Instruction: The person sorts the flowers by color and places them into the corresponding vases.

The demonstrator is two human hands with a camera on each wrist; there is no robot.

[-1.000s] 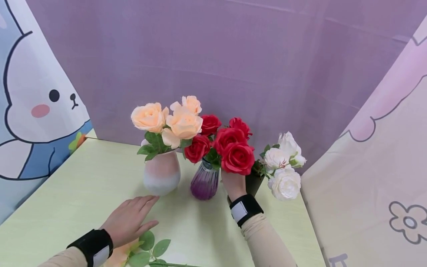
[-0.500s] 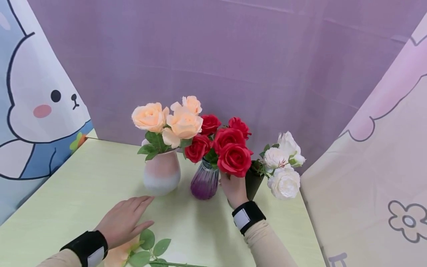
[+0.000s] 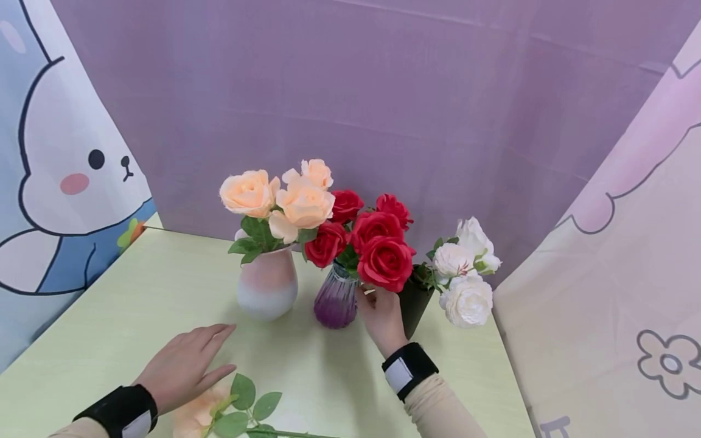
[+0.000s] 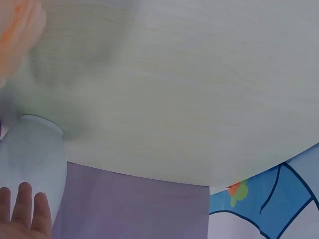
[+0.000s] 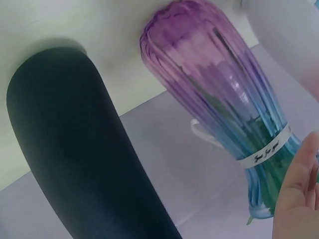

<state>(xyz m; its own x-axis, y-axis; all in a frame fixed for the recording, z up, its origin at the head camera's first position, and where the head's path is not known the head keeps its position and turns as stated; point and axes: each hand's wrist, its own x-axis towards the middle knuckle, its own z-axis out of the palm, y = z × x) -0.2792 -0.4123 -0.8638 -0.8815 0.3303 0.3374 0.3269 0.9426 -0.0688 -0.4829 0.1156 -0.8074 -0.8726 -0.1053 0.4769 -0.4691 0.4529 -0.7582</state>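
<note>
My left hand (image 3: 183, 365) lies flat on the pale green table (image 3: 126, 292), fingers straight, just in front of a loose peach rose (image 3: 196, 415) with green leaves (image 3: 245, 403). In the left wrist view its fingertips (image 4: 24, 209) show near the pink-and-white vase (image 4: 35, 159). My right hand (image 3: 379, 310) hovers between the purple glass vase (image 3: 336, 301) and the black vase (image 3: 413, 304), right under a red rose (image 3: 386, 263). Its fingers (image 5: 299, 199) are loose beside the purple vase's neck (image 5: 219, 109) and hold nothing.
The pink-and-white vase (image 3: 267, 286) carries peach roses (image 3: 298, 204). White flowers (image 3: 468, 298) stand in the black vase (image 5: 75, 149). Purple cloth hangs behind, and cartoon-print cloth hangs at both sides. The table's right edge runs close to the black vase.
My left hand has slid back toward me, away from the pink vase. My right hand has dropped lower, out from behind the red rose.
</note>
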